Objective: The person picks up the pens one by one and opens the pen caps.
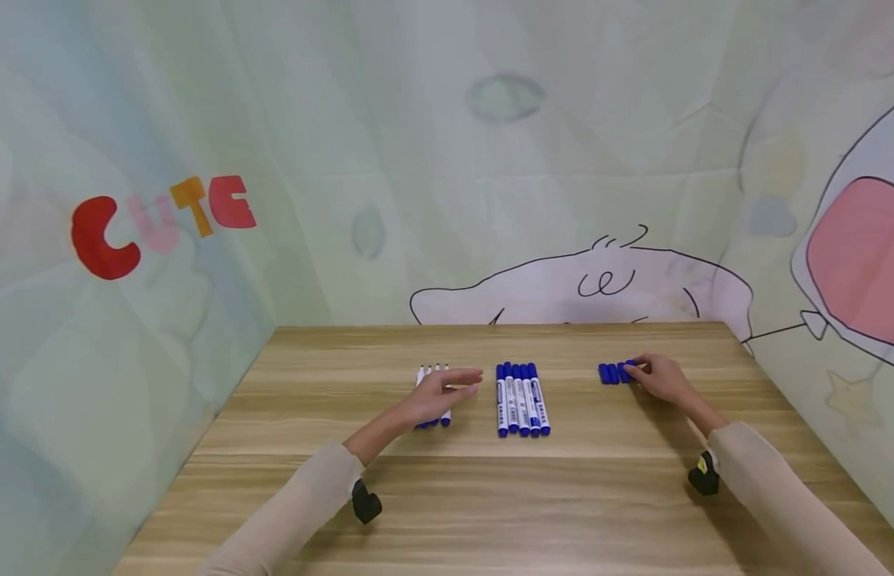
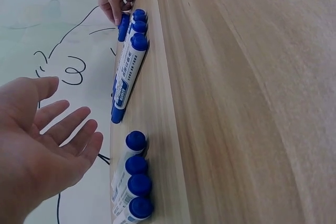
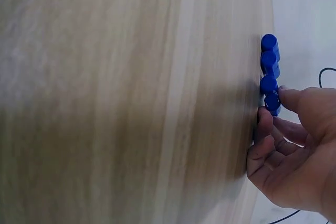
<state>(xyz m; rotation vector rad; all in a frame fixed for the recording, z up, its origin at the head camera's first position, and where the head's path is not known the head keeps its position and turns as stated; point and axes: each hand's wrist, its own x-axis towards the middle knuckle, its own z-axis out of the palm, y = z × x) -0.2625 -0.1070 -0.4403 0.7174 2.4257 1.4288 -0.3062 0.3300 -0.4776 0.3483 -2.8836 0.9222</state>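
My left hand [image 1: 442, 392] hovers with fingers extended over several uncapped white markers [image 1: 446, 418], which lie side by side with bare tips pointing to the back. The left wrist view shows that palm [image 2: 47, 145] holding nothing, beside the blue rear ends of those markers [image 2: 139, 184]. At the right of the table, my right hand [image 1: 661, 378] pinches the end one of a row of blue marker caps [image 1: 612, 374] between thumb and fingertips. In the right wrist view the pinched cap [image 3: 272, 101] stays in line against the other caps [image 3: 269, 56].
A row of several capped blue markers [image 1: 519, 400] lies between the two hands at mid-table. The wooden table [image 1: 490, 512] meets a printed cloth backdrop [image 1: 331, 200] along its back and sides.
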